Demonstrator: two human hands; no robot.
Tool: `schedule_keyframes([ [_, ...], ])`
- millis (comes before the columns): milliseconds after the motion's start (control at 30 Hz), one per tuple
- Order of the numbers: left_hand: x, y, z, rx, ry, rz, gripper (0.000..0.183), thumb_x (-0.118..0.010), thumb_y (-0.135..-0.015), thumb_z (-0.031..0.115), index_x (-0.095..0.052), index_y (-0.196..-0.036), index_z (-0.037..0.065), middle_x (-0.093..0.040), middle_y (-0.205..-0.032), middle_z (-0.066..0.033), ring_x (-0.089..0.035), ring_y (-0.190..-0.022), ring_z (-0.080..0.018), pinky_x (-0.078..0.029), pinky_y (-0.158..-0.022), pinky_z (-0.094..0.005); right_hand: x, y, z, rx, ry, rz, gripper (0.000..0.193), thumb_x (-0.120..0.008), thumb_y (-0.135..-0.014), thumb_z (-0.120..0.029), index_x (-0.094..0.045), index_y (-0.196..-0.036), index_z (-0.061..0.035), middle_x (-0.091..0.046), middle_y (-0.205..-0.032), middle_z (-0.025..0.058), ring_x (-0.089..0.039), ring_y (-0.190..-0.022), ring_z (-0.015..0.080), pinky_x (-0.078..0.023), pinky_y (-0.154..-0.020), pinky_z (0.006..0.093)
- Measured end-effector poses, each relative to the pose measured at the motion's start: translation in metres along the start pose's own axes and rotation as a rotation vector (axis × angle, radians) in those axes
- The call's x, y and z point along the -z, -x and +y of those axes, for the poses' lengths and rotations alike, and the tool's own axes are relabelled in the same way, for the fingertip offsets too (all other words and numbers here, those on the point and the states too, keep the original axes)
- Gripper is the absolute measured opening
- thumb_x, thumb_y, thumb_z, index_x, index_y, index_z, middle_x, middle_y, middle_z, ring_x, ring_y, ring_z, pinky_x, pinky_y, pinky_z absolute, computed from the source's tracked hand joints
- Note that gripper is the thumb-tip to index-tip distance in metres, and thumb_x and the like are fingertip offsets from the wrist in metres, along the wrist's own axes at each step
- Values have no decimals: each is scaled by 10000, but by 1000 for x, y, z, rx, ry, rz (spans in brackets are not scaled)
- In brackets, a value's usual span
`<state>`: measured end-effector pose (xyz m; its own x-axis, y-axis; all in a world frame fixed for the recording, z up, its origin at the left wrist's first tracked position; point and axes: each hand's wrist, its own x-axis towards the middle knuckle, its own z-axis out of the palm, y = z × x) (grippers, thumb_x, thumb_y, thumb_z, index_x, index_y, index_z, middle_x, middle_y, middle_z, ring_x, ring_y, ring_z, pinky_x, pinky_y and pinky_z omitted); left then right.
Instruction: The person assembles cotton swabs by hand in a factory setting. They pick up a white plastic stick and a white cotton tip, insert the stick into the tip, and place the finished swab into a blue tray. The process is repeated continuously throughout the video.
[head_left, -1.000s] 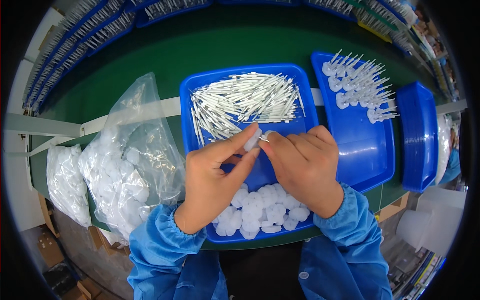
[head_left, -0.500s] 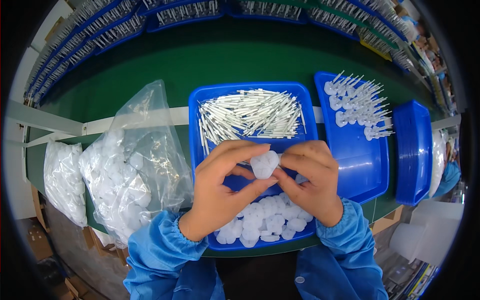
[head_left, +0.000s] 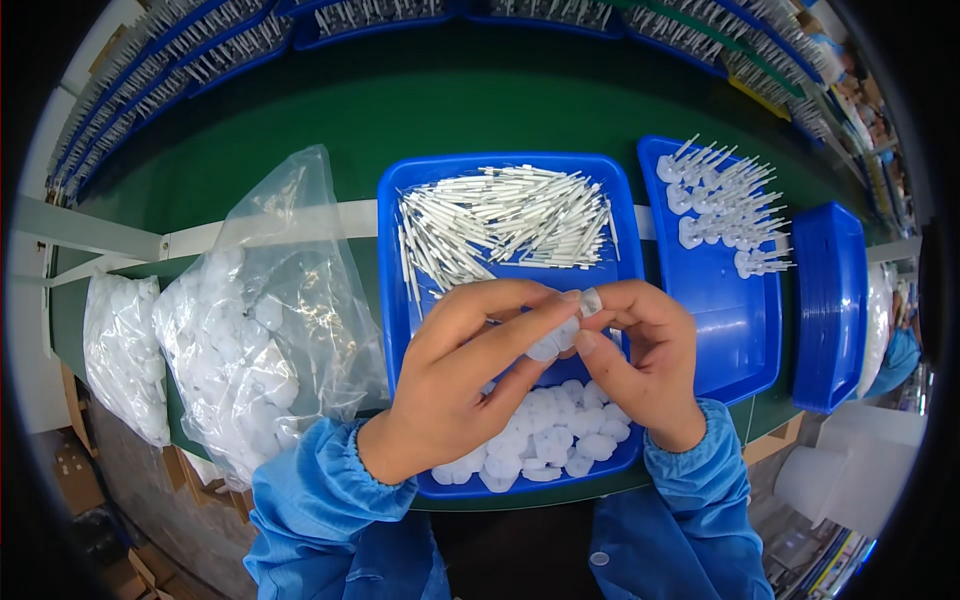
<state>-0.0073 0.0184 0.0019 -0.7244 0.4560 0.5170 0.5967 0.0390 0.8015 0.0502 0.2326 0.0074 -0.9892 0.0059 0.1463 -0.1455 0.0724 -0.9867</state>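
Above the middle blue tray (head_left: pixel 388 270), my left hand (head_left: pixel 465 375) pinches a translucent white plastic piece (head_left: pixel 550 343) with a rounded, lobed shape. A small clear cylindrical end (head_left: pixel 590 302) shows at its upper right, between the fingertips of both hands; whether it is one part with the lobed piece I cannot tell. My right hand (head_left: pixel 645 355) is closed, thumb and forefinger on that end. Many thin white rods (head_left: pixel 510 215) with metal ends lie in the far part of the tray. A heap of similar white pieces (head_left: pixel 540 440) fills its near part.
To the right, a blue tray (head_left: pixel 735 345) carries rows of white pieces with rods standing in them (head_left: pixel 720 205). Beyond it are stacked blue trays (head_left: pixel 830 310). Clear bags (head_left: pixel 230 350) of white pieces lie on the left. Filled blue trays (head_left: pixel 370 15) line the far edge.
The white piece has been tilted and turned, so its clear end now shows at the upper right. My right fingers have shifted onto that end.
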Motion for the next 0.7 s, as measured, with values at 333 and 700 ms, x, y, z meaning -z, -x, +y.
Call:
schedule_keyframes([
  [333, 1, 7, 13, -41, -136, -74, 593, -828, -782, -151, -813, -1324, 89, -713, -1292, -94, -673, -1007, -220, -586, -800, -306, 1, 12, -13, -111, -51, -81, 310, -783, -949, 56, -642, -1220, 3, -770, -1097, 89, -735, -1032, 123, -574, -927, 287],
  [700, 34, 49, 3, 252, 115, 297, 364, -794, -961, -12, -814, -1318, 56, -695, -1217, -128, -711, -1045, -213, -583, -837, -296, -46, -37, -23, 587, 1041, -336, 209, -840, -822, -141, -732, -992, -87, -735, -951, 84, -732, -866, 260, -567, -740, 435],
])
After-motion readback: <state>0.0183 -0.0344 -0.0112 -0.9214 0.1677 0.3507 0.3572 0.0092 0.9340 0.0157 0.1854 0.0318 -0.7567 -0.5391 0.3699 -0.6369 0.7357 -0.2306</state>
